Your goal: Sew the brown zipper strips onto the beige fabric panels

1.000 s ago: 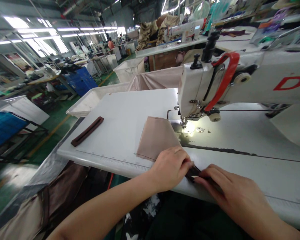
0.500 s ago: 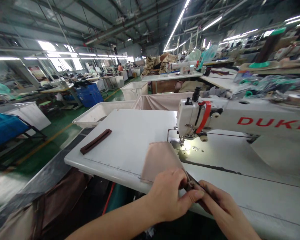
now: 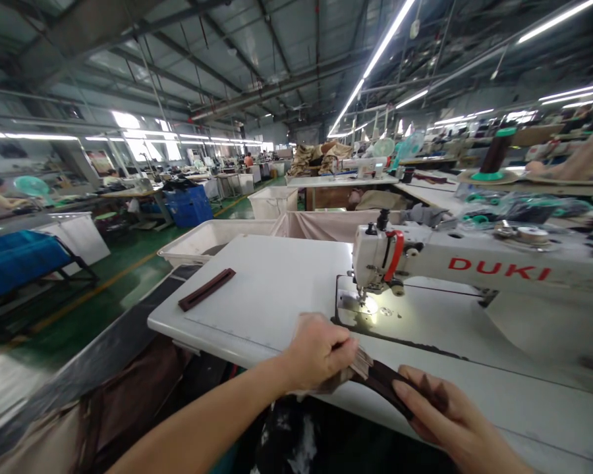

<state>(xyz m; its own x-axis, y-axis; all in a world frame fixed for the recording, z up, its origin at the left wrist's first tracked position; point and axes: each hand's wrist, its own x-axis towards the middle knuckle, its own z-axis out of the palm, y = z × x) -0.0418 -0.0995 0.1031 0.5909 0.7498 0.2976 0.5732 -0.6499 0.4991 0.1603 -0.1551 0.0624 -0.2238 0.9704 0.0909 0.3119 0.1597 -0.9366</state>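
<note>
White tabletop (image 3: 277,276); held brown strip (image 3: 384,384) aslant, near end right.

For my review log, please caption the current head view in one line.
Left hand grips beige cloth, right hand a dark brown strip, in front of a white sewing machine.

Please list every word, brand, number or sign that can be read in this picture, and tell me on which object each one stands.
"DUKI": in red capital letters on the arm of the white sewing machine.
Ruler marks along the front of the white, smooth tabletop: too faint to read any number.
Red marking on the white sewing machine in the background: too small to read.
</note>
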